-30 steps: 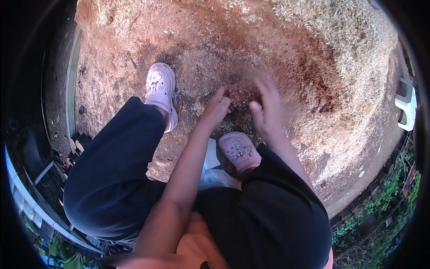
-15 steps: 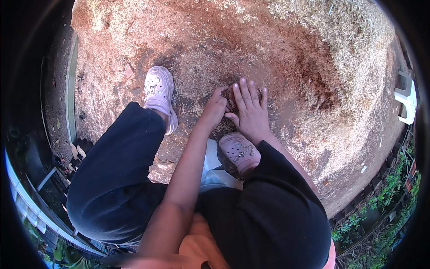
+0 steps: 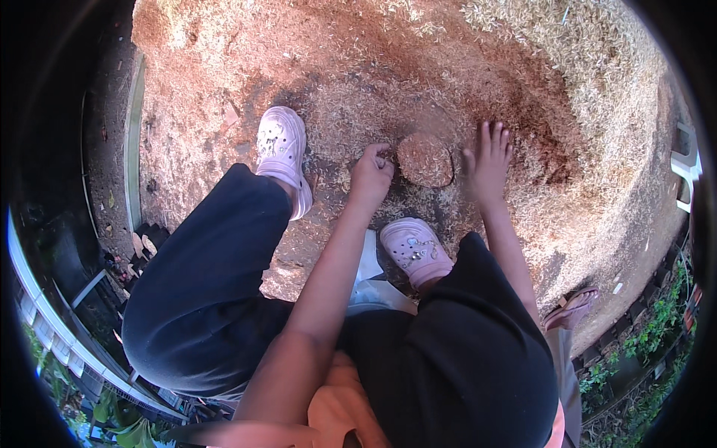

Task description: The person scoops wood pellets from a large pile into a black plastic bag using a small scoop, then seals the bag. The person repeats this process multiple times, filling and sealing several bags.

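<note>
A round, flat-topped lump [image 3: 425, 160], reddish brown and flecked with husks, sits on the ground in front of me. Left of it, a small gap away, is my left hand [image 3: 373, 176]. Its fingers are curled in, and what they hold, if anything, is hidden. To the lump's right, my right hand [image 3: 490, 158] is open over the husk-strewn ground, fingers stretched forward and nothing in it. Pale husks and reddish crumbs [image 3: 515, 89] surround both hands.
My pink clogs stand at the left [image 3: 281, 149] and just below the lump [image 3: 414, 250]. A white object [image 3: 367, 280] shows beneath me. Another person's sandalled foot [image 3: 575, 305] is at the lower right. A white plastic piece [image 3: 686, 168] lies at the right edge; a board [image 3: 134, 142] edges the left.
My right hand has lifted off the round lump and moved right, uncovering its top. My left hand has drawn slightly away from its side. Another person's foot has come into view at lower right.
</note>
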A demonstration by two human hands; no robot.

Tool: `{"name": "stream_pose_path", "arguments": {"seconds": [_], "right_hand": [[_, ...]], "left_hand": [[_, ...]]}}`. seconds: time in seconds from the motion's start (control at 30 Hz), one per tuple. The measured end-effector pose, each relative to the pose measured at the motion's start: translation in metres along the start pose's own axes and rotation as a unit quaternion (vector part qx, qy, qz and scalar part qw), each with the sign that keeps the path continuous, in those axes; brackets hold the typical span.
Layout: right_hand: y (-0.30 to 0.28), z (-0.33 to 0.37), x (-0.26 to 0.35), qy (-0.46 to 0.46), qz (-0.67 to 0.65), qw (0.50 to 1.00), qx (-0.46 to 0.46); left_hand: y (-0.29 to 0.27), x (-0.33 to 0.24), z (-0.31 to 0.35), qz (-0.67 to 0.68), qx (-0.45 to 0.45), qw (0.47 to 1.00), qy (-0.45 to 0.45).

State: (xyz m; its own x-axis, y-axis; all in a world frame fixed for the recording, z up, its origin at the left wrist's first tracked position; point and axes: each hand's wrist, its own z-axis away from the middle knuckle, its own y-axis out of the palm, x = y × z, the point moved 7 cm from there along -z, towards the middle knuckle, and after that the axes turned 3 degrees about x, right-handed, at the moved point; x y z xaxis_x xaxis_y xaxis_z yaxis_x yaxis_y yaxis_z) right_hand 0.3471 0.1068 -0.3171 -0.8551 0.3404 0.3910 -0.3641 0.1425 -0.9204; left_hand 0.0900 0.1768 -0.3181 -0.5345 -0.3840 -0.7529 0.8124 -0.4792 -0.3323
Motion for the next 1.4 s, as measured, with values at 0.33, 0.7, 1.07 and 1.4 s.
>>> {"name": "stream_pose_path", "arguments": {"seconds": [0.33, 0.7, 1.07, 1.4], "right_hand": [[0.026, -0.043, -0.007, -0.089, 0.023, 0.996, -0.01], [0.014, -0.018, -0.05, 0.172, -0.313, 0.934, -0.032], [-0.028, -0.004, 0.001, 0.288, -0.694, 0.659, 0.028], [-0.05, 0.014, -0.011, 0.303, -0.685, 0.662, 0.016]], "left_hand": [[0.002, 0.009, 0.002, -0.003, -0.036, 0.998, -0.06], [0.007, 0.02, -0.002, 0.056, -0.056, 0.996, -0.038], [-0.01, -0.033, 0.068, -0.145, 0.108, 0.982, -0.046], [-0.269, -0.228, 0.241, -0.353, -0.424, 0.787, 0.276]]}}
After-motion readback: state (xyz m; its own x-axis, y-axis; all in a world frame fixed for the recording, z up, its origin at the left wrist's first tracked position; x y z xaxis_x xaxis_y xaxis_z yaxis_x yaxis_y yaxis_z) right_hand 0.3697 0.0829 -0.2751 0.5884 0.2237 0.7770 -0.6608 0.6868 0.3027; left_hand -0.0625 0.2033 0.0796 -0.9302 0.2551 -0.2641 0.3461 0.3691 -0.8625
